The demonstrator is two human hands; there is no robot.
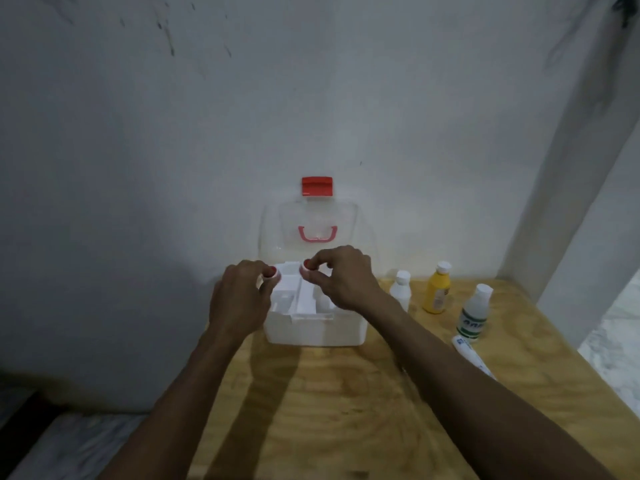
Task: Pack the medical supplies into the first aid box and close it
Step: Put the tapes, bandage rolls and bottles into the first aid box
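First aid box [317, 329] sitting open on table [346, 410]. Left hand [239, 296] and right hand [346, 277] each pinching a small red-and-white roll [271, 274] over it; likely light, rigid, best held by the rim.

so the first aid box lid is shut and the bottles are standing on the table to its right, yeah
Not quite: the head view shows the first aid box with its clear lid open, tilted back toward the wall. The rest holds: the bottles stand on the table to its right.
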